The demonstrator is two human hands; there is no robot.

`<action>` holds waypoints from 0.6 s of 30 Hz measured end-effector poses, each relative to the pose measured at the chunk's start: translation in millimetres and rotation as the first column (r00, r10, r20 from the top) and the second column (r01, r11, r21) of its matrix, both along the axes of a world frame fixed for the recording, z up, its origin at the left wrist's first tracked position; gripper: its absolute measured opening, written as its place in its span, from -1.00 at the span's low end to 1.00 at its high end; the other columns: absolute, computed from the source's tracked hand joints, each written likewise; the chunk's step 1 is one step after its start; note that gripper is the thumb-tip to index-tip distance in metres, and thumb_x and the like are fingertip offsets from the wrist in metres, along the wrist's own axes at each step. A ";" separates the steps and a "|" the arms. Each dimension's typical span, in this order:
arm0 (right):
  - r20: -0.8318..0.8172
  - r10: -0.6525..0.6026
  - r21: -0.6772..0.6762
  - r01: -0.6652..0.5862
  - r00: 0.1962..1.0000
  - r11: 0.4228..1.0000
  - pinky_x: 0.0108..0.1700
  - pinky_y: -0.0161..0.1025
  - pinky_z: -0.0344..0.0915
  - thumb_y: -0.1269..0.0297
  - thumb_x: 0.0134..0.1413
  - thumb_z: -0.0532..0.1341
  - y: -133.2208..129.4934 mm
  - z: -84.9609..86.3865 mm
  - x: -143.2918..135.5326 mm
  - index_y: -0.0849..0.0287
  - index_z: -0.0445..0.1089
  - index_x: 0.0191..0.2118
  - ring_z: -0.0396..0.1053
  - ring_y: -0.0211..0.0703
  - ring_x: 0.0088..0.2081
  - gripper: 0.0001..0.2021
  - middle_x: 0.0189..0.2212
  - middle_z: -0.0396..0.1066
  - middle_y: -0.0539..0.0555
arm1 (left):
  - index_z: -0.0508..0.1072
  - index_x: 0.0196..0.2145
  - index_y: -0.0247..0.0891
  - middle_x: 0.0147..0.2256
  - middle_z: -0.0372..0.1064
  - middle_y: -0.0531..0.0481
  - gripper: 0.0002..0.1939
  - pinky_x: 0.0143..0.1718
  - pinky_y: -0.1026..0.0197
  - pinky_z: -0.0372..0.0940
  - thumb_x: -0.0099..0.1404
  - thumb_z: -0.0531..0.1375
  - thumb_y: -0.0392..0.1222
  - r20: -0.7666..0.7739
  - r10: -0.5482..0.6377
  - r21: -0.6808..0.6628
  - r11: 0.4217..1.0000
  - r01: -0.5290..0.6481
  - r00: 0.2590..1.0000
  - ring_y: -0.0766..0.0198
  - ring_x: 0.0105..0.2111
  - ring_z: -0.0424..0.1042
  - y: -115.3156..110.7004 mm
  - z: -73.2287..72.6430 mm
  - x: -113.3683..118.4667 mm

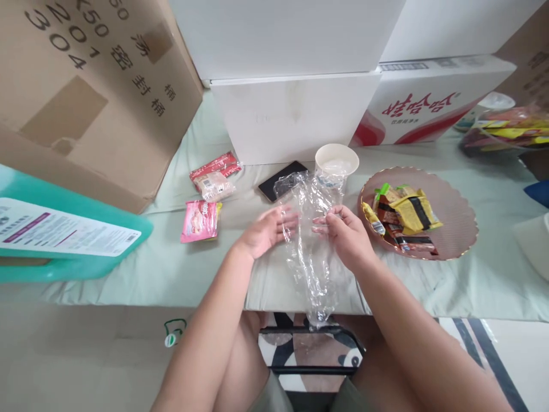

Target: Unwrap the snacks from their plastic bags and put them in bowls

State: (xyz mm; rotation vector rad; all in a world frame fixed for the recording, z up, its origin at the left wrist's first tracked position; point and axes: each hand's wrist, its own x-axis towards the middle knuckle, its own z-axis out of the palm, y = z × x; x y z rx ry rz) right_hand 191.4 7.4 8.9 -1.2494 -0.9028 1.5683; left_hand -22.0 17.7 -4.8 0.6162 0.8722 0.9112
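Observation:
A crumpled clear plastic bag [309, 240] hangs between my two hands, its lower end reaching past the table's front edge. My left hand [268, 230] is at the bag's left side, its fingers stretched out against or behind the film. On the other side, my right hand [346, 233] pinches the film between thumb and fingers. Behind the bag stand a white paper cup [337, 159] and a dark phone [274, 186], both partly covered by the film. Right of my right hand, a pinkish scalloped plate [457, 217] bears several wrapped snacks [407, 214].
Several small packets [201, 220] lie left of my left hand. A large cardboard box [98, 97] and a teal jug [107, 223] stand at the left. White cartons [295, 114] line the back. At the far right is a clear container of snacks [506, 129].

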 end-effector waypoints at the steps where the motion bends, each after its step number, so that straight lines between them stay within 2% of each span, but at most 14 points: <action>1: -0.006 -0.011 0.004 0.011 1.000 1.000 -0.37 -0.24 0.42 -0.01 -0.05 0.34 1.7 -1.1 -1.5 0.03 0.19 -0.30 0.53 -0.14 -0.37 -0.63 -0.38 0.53 -0.02 | 0.42 -0.01 -0.26 0.03 0.52 -0.29 -0.37 -0.08 0.08 0.42 0.07 0.43 0.11 -0.019 -0.067 -0.019 0.998 0.066 0.998 0.05 -0.05 0.55 0.5 -1.0 8.6; 4: 0.032 -0.002 0.041 0.001 0.999 0.999 -0.35 -0.20 0.45 0.01 0.00 0.31 5.7 -2.1 -3.8 0.02 0.18 -0.29 0.55 -0.13 -0.37 -0.67 -0.33 0.54 0.00 | 0.43 -0.08 -0.25 -0.15 0.59 -0.18 -0.49 -0.25 0.18 0.39 0.08 0.46 -0.03 -0.171 -0.152 0.001 0.988 0.155 0.973 0.18 -0.26 0.59 3.5 -1.7 30.6; 7: 0.115 0.019 0.044 -0.024 0.993 0.999 -0.36 -0.22 0.44 0.07 0.02 0.30 6.7 -4.0 -0.4 0.02 0.21 -0.20 0.53 -0.17 -0.43 -0.70 -0.37 0.54 -0.05 | 0.46 -0.20 -0.26 -0.32 0.58 -0.05 -0.69 -0.35 0.25 0.34 0.15 0.41 -0.12 -0.348 -0.110 0.107 0.982 0.156 0.931 0.29 -0.41 0.54 7.8 -2.4 39.6; 10: 0.248 0.130 -0.018 -0.129 0.960 0.991 -0.40 -0.24 0.43 0.15 0.01 0.31 5.4 -12.2 7.0 0.06 0.33 -0.13 0.50 -0.17 -0.47 -0.69 -0.48 0.49 -0.07 | 0.46 -0.22 -0.25 -0.41 0.55 0.00 -0.76 -0.41 0.26 0.32 0.20 0.36 -0.13 -0.434 -0.074 0.167 0.973 0.161 0.898 0.31 -0.47 0.51 9.2 -2.2 33.9; 13: 0.379 0.235 -0.053 -0.232 0.895 0.971 -0.48 -0.29 0.37 0.20 0.05 0.27 2.8 -20.6 12.7 0.14 0.44 -0.17 0.48 -0.18 -0.54 -0.78 -0.61 0.41 -0.08 | 0.42 -0.08 -0.22 -0.52 0.51 0.05 -0.64 -0.49 0.24 0.31 0.21 0.35 -0.09 -0.458 -0.185 0.140 0.951 0.277 0.869 0.27 -0.55 0.50 6.2 1.0 20.4; 16: 0.328 0.244 -0.048 -0.243 0.913 0.969 -0.56 -0.31 0.31 0.18 0.13 0.21 0.1 -20.0 14.6 0.16 0.44 -0.01 0.46 -0.17 -0.61 -0.68 -0.68 0.34 -0.12 | 0.37 -0.02 -0.21 -0.58 0.46 0.09 -0.58 -0.57 0.28 0.23 0.21 0.35 -0.08 -0.451 -0.275 0.132 0.920 0.368 0.849 0.30 -0.62 0.44 2.1 4.9 8.5; 18: 0.232 0.260 -0.047 -0.256 0.938 0.966 -0.57 -0.30 0.34 0.16 0.15 0.20 -1.0 -16.1 15.2 0.13 0.37 0.13 0.47 -0.17 -0.61 -0.57 -0.65 0.39 -0.12 | 0.36 -0.05 -0.21 -0.59 0.44 0.12 -0.60 -0.58 0.30 0.21 0.22 0.34 -0.08 -0.438 -0.224 0.176 0.928 0.327 0.871 0.34 -0.64 0.40 0.0 7.2 3.4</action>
